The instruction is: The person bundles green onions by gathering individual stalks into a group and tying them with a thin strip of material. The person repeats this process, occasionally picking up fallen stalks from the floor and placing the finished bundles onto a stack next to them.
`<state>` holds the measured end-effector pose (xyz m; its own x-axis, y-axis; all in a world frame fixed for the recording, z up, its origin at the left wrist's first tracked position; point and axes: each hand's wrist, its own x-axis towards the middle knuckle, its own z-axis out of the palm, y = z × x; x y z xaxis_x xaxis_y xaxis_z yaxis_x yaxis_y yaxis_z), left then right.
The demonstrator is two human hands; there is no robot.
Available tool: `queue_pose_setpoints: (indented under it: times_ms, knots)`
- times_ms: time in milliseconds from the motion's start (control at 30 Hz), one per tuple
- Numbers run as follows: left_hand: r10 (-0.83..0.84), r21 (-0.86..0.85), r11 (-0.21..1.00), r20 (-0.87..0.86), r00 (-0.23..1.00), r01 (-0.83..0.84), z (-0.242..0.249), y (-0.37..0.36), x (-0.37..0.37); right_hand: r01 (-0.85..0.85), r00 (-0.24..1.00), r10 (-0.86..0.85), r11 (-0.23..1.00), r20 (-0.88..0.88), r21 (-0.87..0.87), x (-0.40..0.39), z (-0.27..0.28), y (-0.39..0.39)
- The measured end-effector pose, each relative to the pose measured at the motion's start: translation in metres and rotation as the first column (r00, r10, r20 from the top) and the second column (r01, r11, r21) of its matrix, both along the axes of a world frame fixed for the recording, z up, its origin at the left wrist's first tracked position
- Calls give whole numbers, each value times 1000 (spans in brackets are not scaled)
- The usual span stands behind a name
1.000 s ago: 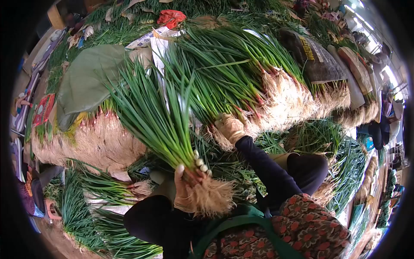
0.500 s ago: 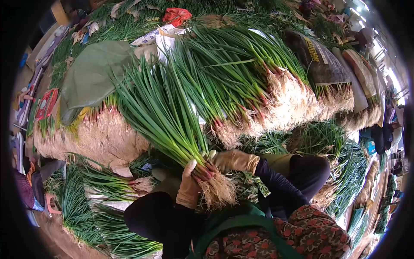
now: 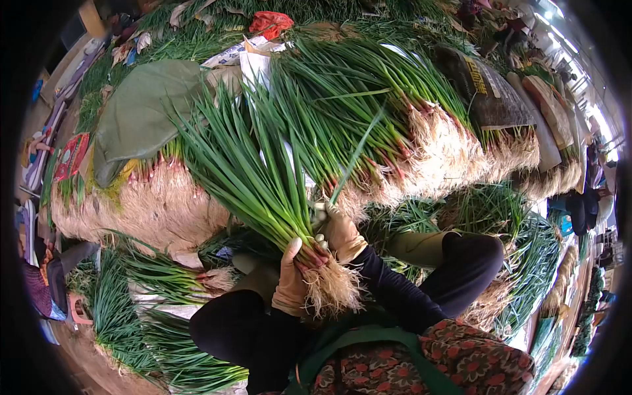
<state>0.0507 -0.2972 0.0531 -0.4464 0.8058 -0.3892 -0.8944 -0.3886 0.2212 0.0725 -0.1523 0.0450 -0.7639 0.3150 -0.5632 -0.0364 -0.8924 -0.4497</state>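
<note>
My left hand [image 3: 289, 280], in a tan glove, is closed around the lower stalks of a bunch of green onions [image 3: 263, 204]. The bunch leans up and to the left, its reddish bases and pale shaggy roots [image 3: 332, 286] hanging toward my lap. Against the bunch's right side is my gloved right hand [image 3: 343, 237], fingers bent and pinched. From these fingers a single loose green onion leaf [image 3: 355, 158] sticks up to the right, slightly blurred. Just behind my hands lies a row of more green onions [image 3: 375, 125], roots facing me.
A green cloth [image 3: 145, 112] covers a root-heavy pile on the left. A dark printed sack [image 3: 480, 85] drapes over bunches at the right. Smaller bunches [image 3: 191, 349] lie at lower left. A red bag [image 3: 270, 24] sits at the back. A person's leg [image 3: 76, 257] shows at far left.
My right hand has turned and moved slightly up, and a single leaf now stands out from its fingers. The left hand keeps its hold on the bunch, nearly still.
</note>
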Motion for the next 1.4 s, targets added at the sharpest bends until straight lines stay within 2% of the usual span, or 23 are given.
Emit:
queue_pose_setpoints:
  times_ms: [67,167,200,233,267,300,400,500,533,567,667,767,900,967,1033,1067,1100,1133,1167,1200,1267,1333,1400]
  knots:
    - [-37,172,985,153,987,11,-12,-4,-4,8,984,-76,924,-164,-382,-11,-24,11]
    - [-240,608,788,157,958,97,4,-11,-13,-121,977,98,987,-191,-109,-24,-51,48]
    - [-307,715,685,110,945,139,7,-13,-19,-340,931,355,928,-81,153,-14,-57,65]
    - [-268,704,697,77,960,138,6,-16,-20,-553,729,618,279,294,785,-10,-83,73]
    - [-229,691,710,45,972,135,4,-20,-22,-383,685,330,-596,649,706,-7,-110,81]
    - [-203,709,691,7,979,138,3,-20,-22,-657,344,480,-491,807,572,5,-74,70]
    - [-38,612,786,-87,996,83,-3,-19,-15,-184,721,293,-793,628,581,10,-110,112]
    - [59,258,966,-230,971,3,24,-13,-5,-576,815,-116,-283,568,767,-41,-60,129]
    - [96,151,986,-204,974,-66,23,-10,-2,-599,781,-122,-423,613,680,-52,-36,126]
    - [139,42,990,-182,973,-134,19,-8,0,-616,779,-105,-315,618,722,-61,-10,117]
    - [82,43,996,-262,961,-73,5,-6,-8,-730,650,-144,-391,747,560,-90,-13,120]
    - [95,65,994,-185,978,-84,10,1,-6,-674,725,-165,-375,669,637,-101,-21,128]
    - [-30,6,1000,-106,994,31,-10,-4,-7,-414,729,353,-455,587,788,-48,8,84]
    - [-140,-75,989,-180,974,128,-16,-1,-9,-248,831,374,-413,411,876,-20,-26,48]
    - [-122,-171,982,-273,954,77,-9,0,-8,-418,792,329,-320,514,850,-9,-3,30]
    - [-78,-140,990,-311,947,36,-8,-2,-8,-596,757,518,295,399,747,-7,9,25]
    - [-35,-107,994,-348,937,-2,-7,-3,-10,-427,850,478,380,220,821,-8,-26,31]
    - [162,-100,978,-182,970,-182,1,9,0,-246,898,439,445,31,861,-9,-60,37]
    - [159,-94,980,-175,972,-177,2,3,0,-335,941,338,916,27,220,-6,-63,40]
    - [144,-53,987,-131,981,-152,4,1,-1,-283,958,278,957,74,68,-10,-62,44]
    - [124,-78,987,-196,973,-141,3,-4,-3,-227,934,341,799,-109,556,-9,-63,35]
    - [135,-135,977,-197,971,-164,3,-7,-2,-239,910,396,737,-119,632,-18,-57,22]
    - [51,-138,988,-171,984,-75,-15,-17,-11,-423,906,423,898,28,122,-28,-12,13]
